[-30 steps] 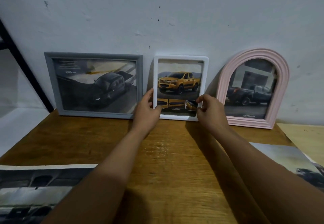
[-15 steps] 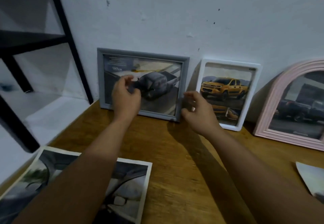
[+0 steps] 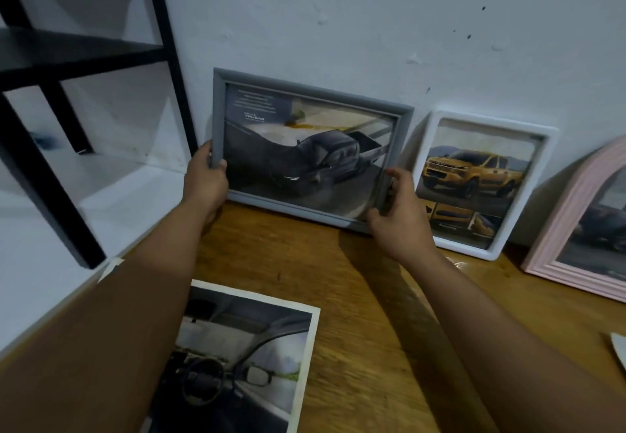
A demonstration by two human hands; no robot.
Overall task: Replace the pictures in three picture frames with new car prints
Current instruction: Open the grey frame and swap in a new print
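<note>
While the grey frame [image 3: 310, 147] stood on the wooden table [image 3: 366, 314] against the white wall [image 3: 338, 25], the left hand [image 3: 205, 181] gripped its left edge, thumb over the front, and the right hand [image 3: 401, 215] clasped its lower right corner with curled fingers. It held a picture of a dark pickup. Just to its right leaned the white frame [image 3: 545, 147] with a yellow truck, then the pink arched frame [image 3: 572, 222]. A loose car-interior print [image 3: 244, 358] lay flat nearer the person, beside a black shelf [image 3: 67, 56].
</note>
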